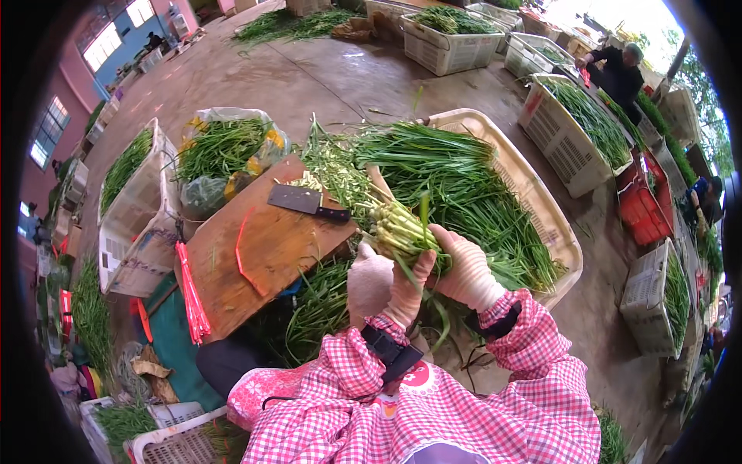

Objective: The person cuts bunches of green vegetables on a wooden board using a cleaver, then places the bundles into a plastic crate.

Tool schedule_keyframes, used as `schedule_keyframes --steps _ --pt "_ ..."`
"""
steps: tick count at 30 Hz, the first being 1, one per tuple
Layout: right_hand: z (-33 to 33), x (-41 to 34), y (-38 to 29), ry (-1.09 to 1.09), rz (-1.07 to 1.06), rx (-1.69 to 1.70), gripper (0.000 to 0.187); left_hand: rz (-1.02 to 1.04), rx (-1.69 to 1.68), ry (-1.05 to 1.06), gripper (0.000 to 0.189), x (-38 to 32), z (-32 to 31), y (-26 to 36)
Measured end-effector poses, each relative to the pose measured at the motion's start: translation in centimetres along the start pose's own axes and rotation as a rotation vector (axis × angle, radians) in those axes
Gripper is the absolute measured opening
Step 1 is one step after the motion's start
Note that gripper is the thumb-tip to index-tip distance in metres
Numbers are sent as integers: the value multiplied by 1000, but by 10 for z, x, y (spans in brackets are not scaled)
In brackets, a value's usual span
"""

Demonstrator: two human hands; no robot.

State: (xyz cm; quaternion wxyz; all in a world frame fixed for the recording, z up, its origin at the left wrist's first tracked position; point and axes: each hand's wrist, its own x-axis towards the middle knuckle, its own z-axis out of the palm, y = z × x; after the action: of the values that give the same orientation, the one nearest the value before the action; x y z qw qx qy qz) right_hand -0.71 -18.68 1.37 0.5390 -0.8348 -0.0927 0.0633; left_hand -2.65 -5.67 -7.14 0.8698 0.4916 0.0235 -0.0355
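A bundle of green leafy stalks with pale cut ends (pixel 400 229) is held between my two hands, ends pointing up and left. My left hand (pixel 406 284), in a light fingerless covering, grips it from below. My right hand (pixel 466 267), likewise covered, closes on its right side. A cleaver (pixel 295 198) with a dark handle lies on the wooden board (pixel 266 249) to the left, beside pale trimmings (pixel 310 181). One red tie strip (pixel 239 249) lies on the board. Long green leaves (pixel 452 174) fill the cream plastic crate (pixel 565 238) at the right.
A bunch of red ties (pixel 190 296) hangs at the board's left edge. Beyond it stand a white crate (pixel 130 249) and a plastic bag of greens (pixel 223 145). More filled crates (pixel 571 127) line the right, where a person (pixel 617 72) is beside them.
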Motion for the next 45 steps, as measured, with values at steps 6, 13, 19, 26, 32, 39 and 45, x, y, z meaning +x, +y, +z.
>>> schedule_keyframes --steps 6,13,19,26,32,39,45 --pt "4 -11 -70 53 -484 -720 88 365 -340 -107 69 -1 17 78" --pt "20 11 -170 266 -829 -840 89 374 -708 -116 52 19 7 174" --pt "71 -61 -126 -178 -720 242 56 731 -618 -19 51 9 -52 253" --pt "196 -22 -95 -342 -238 1309 87 787 -551 9 57 -34 -53 272" --pt "196 36 -103 -32 -213 1846 63 613 -439 162 58 -89 -84 224" --pt "217 74 -53 -9 -216 1864 41 521 376 35 43 -115 -207 151" --pt "158 78 -61 -98 -266 1751 38 -441 1151 -179 48 -163 -311 232"
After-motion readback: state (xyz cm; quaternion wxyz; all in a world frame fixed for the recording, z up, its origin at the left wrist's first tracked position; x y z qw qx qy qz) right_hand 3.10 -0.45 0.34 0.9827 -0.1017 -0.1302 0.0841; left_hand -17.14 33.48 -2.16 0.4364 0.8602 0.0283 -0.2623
